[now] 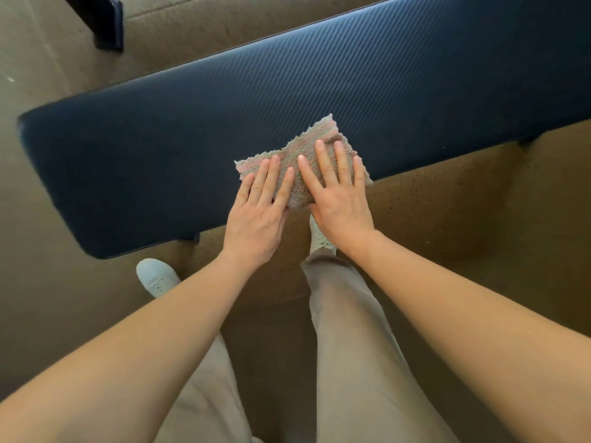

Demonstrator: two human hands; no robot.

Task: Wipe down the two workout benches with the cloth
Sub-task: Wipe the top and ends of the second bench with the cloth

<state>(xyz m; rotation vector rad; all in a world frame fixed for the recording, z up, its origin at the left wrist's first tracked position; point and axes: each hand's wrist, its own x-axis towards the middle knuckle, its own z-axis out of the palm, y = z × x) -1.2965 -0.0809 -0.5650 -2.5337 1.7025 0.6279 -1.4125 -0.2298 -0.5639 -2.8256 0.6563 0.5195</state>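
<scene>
A long dark blue padded workout bench (224, 100) runs from lower left to upper right across the view. A fuzzy grey-pink cloth (315, 139) lies flat on its near edge, near the middle. My left hand (259, 209) presses flat on the cloth's left part, fingers spread. My right hand (335, 196) lies flat on the cloth's right part, fingers extended. Both palms hang over the bench's near edge. Only one bench is in view.
Tan carpet floor (463, 219) surrounds the bench. A black frame leg (105, 24) stands at the top left. My legs in beige trousers and white shoes (156, 278) stand just in front of the bench.
</scene>
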